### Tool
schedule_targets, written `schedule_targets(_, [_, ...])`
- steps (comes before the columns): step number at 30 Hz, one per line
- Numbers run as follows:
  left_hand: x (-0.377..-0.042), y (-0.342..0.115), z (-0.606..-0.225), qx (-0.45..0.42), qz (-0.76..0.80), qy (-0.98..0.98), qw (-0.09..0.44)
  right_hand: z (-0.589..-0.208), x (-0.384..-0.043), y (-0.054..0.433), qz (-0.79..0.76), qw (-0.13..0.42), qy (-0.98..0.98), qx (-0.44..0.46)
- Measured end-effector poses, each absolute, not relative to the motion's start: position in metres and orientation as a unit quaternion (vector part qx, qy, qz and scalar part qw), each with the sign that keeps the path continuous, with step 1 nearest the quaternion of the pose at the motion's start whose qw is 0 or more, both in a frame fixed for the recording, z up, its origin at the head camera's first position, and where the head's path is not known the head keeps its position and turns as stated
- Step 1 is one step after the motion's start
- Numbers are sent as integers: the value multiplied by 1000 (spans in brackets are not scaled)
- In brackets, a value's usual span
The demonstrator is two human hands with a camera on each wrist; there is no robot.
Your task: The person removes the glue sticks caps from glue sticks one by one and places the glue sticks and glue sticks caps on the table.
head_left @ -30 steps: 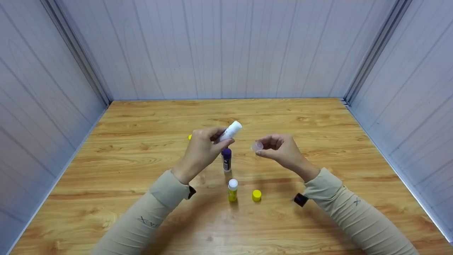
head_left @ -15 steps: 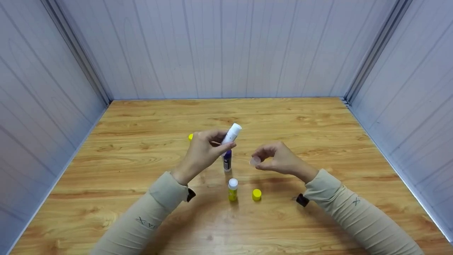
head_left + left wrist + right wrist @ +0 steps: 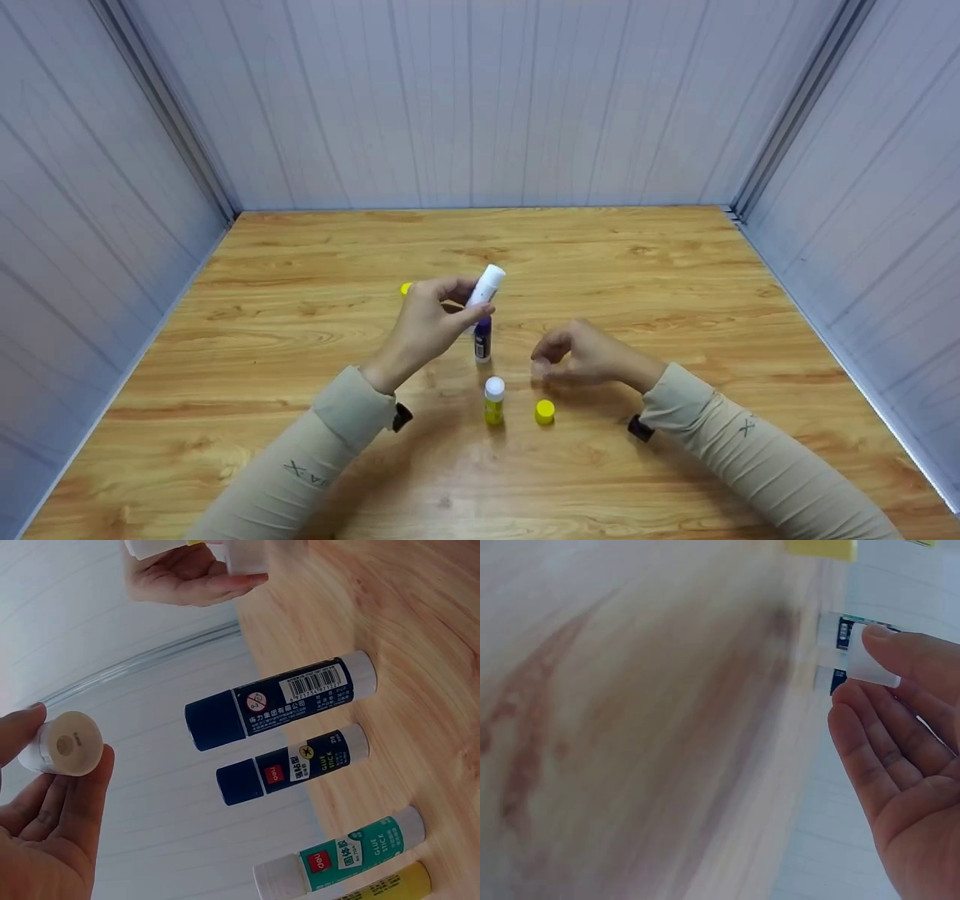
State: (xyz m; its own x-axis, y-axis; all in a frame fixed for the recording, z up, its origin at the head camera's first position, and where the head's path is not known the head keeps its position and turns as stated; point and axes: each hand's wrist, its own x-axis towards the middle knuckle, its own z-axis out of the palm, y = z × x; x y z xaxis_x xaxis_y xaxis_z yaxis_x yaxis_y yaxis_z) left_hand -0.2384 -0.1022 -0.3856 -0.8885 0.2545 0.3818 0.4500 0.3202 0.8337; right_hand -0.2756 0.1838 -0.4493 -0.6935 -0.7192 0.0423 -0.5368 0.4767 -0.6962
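Observation:
In the head view my left hand (image 3: 424, 322) grips a white glue stick (image 3: 487, 285), tilted with its upper end to the right, above the table. The left wrist view shows the round end of this glue stick (image 3: 75, 744) between thumb and fingers. My right hand (image 3: 592, 356) pinches a translucent whitish cap (image 3: 540, 368) between thumb and fingers, low over the table. The same cap (image 3: 871, 660) shows in the right wrist view. Below and left of it stands an uncapped yellow glue stick (image 3: 493, 405), white on top, with a yellow cap (image 3: 544, 412) beside it.
Upright behind it stand two dark blue glue sticks (image 3: 300, 697), a teal one (image 3: 360, 847) and a yellow one (image 3: 397, 885), mostly hidden by the left hand in the head view. Pale panel walls (image 3: 480, 105) enclose the wooden table (image 3: 300, 255).
My right hand has come down toward the table and nearer the yellow cap, with the translucent cap in its fingers. My left hand with the white glue stick has barely shifted.

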Motion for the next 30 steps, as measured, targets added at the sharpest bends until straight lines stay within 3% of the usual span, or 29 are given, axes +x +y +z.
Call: schedule_targets(30, [-235,-112,-404,-186,-534,-823,52,-455,-273,177,-294,191,872,-342])
